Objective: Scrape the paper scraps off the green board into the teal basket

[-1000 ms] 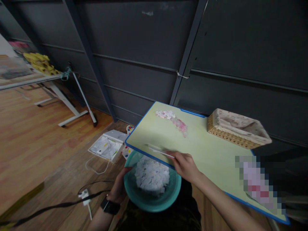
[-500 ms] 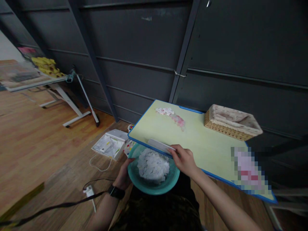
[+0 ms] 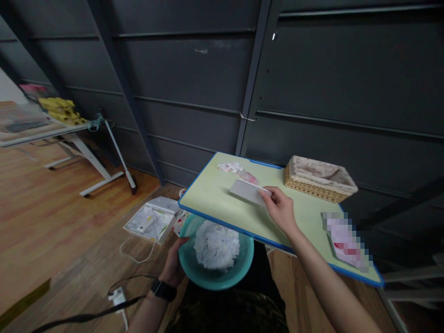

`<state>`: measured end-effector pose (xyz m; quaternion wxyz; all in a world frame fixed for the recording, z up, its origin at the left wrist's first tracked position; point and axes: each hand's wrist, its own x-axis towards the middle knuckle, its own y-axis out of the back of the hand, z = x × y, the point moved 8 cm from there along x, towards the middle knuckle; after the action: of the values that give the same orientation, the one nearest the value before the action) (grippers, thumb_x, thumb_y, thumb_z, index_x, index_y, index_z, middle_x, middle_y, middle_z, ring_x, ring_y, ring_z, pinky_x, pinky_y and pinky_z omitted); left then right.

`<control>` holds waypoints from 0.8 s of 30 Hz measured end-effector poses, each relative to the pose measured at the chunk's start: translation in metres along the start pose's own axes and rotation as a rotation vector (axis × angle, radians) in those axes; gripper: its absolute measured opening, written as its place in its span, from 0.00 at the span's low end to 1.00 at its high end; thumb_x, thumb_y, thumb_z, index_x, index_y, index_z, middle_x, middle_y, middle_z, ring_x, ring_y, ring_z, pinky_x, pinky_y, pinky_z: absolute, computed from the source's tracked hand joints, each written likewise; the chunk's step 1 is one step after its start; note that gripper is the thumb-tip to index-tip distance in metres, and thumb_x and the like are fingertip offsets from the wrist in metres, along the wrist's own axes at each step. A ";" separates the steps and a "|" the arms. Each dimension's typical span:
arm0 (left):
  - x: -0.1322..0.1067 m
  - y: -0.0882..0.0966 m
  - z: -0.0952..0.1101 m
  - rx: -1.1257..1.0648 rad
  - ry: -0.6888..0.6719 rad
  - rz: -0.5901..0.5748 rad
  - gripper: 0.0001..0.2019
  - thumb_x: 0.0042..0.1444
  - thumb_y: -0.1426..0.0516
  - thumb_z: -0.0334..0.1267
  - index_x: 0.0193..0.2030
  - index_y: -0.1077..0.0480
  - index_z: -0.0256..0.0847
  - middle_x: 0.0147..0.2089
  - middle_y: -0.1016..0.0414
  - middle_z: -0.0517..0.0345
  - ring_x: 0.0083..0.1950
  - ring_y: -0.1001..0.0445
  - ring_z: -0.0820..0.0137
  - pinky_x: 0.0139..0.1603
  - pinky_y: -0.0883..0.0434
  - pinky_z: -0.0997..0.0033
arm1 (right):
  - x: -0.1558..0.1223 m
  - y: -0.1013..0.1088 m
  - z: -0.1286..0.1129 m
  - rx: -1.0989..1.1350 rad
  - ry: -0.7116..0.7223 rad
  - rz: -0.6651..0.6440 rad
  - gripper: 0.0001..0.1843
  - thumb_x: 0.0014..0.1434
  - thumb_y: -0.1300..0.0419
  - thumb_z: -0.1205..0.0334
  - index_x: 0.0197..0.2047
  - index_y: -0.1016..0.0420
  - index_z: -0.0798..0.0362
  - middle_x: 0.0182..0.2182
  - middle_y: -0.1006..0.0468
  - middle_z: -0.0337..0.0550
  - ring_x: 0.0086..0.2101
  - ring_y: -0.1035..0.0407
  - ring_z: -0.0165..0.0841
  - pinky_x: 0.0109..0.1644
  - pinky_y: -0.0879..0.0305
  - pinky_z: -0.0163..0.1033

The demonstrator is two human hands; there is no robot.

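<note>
My left hand [image 3: 175, 261] grips the left rim of a teal plastic basin [image 3: 222, 283] held in front of my lap. A heap of small white flakes [image 3: 215, 245], perhaps paper bits, fills the middle of the basin. My right hand [image 3: 279, 208] pinches one end of a flat white rectangular piece [image 3: 248, 192], tilted above the pale yellow table [image 3: 204, 199]; its exact kind is unclear. Beyond that piece lie a pile of white flakes [image 3: 229, 167] and a patch of pinkish bits [image 3: 249, 177] on the tabletop.
A cloth-lined wicker basket [image 3: 319, 180] stands at the table's back right. A blurred-out flat item [image 3: 347, 245] lies at the right end. On the floor to the left are an open white box [image 3: 151, 221] and a power strip [image 3: 119, 298] with cables. A dark panelled wall [image 3: 190, 83] rises behind.
My right hand has lifted the white piece away from the table's front edge, over the basin, to above the tabletop. My left hand still holds the basin rim. The view has shifted slightly.
</note>
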<state>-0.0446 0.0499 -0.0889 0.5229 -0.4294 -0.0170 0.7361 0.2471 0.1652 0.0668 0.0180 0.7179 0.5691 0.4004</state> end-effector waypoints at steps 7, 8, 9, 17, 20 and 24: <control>0.015 0.011 -0.016 -0.047 0.000 0.021 0.04 0.50 0.40 0.31 0.33 0.26 0.40 0.24 0.17 0.56 0.39 0.17 0.53 0.44 0.22 0.56 | 0.081 0.019 0.038 -0.040 -0.029 0.172 0.20 0.59 0.45 0.45 0.40 0.25 0.54 0.22 0.28 0.38 0.23 0.38 0.31 0.26 0.45 0.35; 0.019 0.014 -0.022 -0.063 0.019 0.024 0.04 0.49 0.40 0.32 0.34 0.25 0.42 0.24 0.17 0.58 0.38 0.16 0.52 0.43 0.21 0.55 | 0.095 0.016 0.040 -0.067 -0.009 0.162 0.20 0.59 0.45 0.46 0.40 0.24 0.54 0.22 0.28 0.39 0.24 0.37 0.32 0.27 0.45 0.35; 0.022 0.016 -0.032 -0.074 0.087 0.031 0.05 0.49 0.40 0.34 0.35 0.25 0.43 0.25 0.16 0.58 0.39 0.17 0.51 0.43 0.21 0.55 | 0.110 0.011 0.041 -0.095 0.019 0.141 0.19 0.59 0.44 0.47 0.39 0.24 0.54 0.24 0.26 0.41 0.25 0.35 0.33 0.28 0.44 0.35; 0.051 0.042 -0.089 -0.165 0.193 0.267 0.21 0.43 0.40 0.33 0.48 0.24 0.37 0.25 0.16 0.52 0.39 0.17 0.46 0.36 0.22 0.53 | 0.187 -0.042 0.068 -0.286 0.068 -0.086 0.13 0.56 0.43 0.59 0.39 0.20 0.54 0.34 0.18 0.48 0.33 0.27 0.39 0.37 0.39 0.38; 0.057 0.047 -0.098 -0.174 0.180 0.322 0.20 0.41 0.40 0.32 0.45 0.23 0.37 0.20 0.18 0.55 0.35 0.17 0.47 0.34 0.22 0.54 | 0.194 -0.053 0.069 -0.274 0.075 -0.105 0.13 0.56 0.43 0.59 0.40 0.20 0.53 0.33 0.18 0.47 0.33 0.27 0.39 0.37 0.39 0.39; 0.060 0.051 -0.104 -0.202 0.180 0.367 0.09 0.41 0.40 0.31 0.33 0.25 0.42 0.13 0.25 0.61 0.29 0.18 0.49 0.31 0.23 0.56 | 0.194 -0.063 0.060 -0.184 0.087 -0.101 0.13 0.56 0.42 0.58 0.40 0.21 0.53 0.29 0.20 0.45 0.29 0.29 0.36 0.35 0.39 0.38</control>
<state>-0.0209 0.0296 -0.2154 0.3340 -0.5397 0.0345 0.7720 0.2387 0.3743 0.1030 0.0792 0.6657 0.5655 0.4804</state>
